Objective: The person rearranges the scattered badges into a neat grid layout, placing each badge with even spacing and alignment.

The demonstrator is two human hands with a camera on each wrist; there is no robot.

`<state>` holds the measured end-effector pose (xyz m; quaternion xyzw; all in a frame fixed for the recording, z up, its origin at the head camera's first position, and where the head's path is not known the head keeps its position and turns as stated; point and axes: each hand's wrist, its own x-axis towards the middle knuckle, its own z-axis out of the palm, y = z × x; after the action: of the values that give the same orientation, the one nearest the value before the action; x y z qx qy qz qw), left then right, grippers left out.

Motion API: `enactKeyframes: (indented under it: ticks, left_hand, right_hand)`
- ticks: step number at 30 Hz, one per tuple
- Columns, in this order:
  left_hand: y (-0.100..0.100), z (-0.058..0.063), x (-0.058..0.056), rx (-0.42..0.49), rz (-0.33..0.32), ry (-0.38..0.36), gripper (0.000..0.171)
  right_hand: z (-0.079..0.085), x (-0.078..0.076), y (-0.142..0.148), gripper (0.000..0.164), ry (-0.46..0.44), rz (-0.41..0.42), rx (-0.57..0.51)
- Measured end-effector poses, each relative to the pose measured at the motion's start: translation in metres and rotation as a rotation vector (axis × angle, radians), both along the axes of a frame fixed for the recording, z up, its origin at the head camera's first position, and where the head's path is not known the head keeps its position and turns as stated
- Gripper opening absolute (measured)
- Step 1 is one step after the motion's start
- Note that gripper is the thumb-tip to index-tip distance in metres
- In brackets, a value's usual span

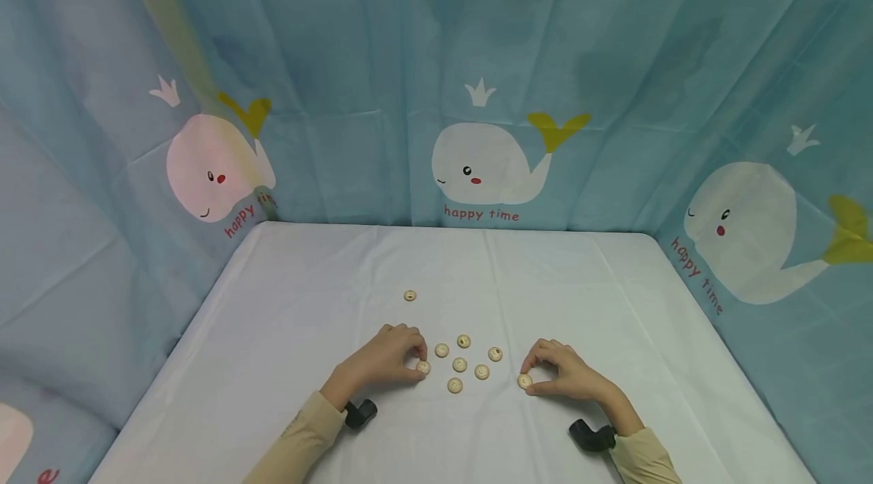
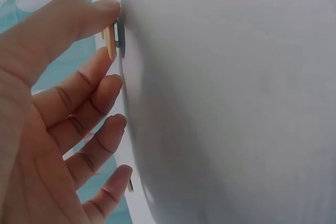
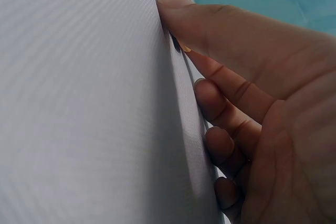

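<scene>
In the head view, my left hand (image 1: 389, 355) pinches a small round wooden disc (image 1: 423, 367) between thumb and forefinger at the left of a loose group. The left wrist view shows that disc (image 2: 111, 43) edge-on between the thumb and forefinger, low over the white cloth. To the right of the group, my right hand (image 1: 566, 370) holds another wooden disc (image 1: 524, 381) between thumb and forefinger, by the tabletop. Its thumb mostly hides this disc (image 3: 185, 48) in the right wrist view. Several similar pale discs with small dark markings, one of them a disc (image 1: 460, 365) near the middle, lie between the hands.
A lone disc (image 1: 410, 295) lies farther back, beyond my left hand. White cloth (image 1: 546, 272) covers the table, with light creases. Blue curtains (image 1: 341, 90) printed with whales stand along the back and both sides. Black wrist cameras (image 1: 592, 436) sit at both cuffs.
</scene>
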<state>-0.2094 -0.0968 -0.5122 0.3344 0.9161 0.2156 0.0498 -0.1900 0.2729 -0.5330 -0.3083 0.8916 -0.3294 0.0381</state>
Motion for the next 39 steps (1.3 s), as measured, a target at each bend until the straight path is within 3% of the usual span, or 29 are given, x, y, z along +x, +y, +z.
enactKeyframes:
  ticks: [8,15,28,39]
  left_hand:
    - [-0.013,-0.001,-0.009,0.027,0.027,0.003,0.015]
    - [-0.025,-0.004,-0.019,0.039,0.089,0.011,0.018]
    - [-0.048,0.002,-0.042,0.054,0.166,0.012,0.02]
    - [-0.066,0.003,-0.067,0.048,0.246,0.028,0.019]
  right_hand:
    - [-0.003,0.0,0.001,0.024,0.034,0.008,-0.002]
    - [-0.004,0.0,0.001,0.025,0.035,0.001,0.01]
    - [-0.004,-0.001,0.001,0.026,-0.018,-0.014,0.019]
    - [-0.003,0.0,0.0,0.026,-0.002,-0.013,0.021]
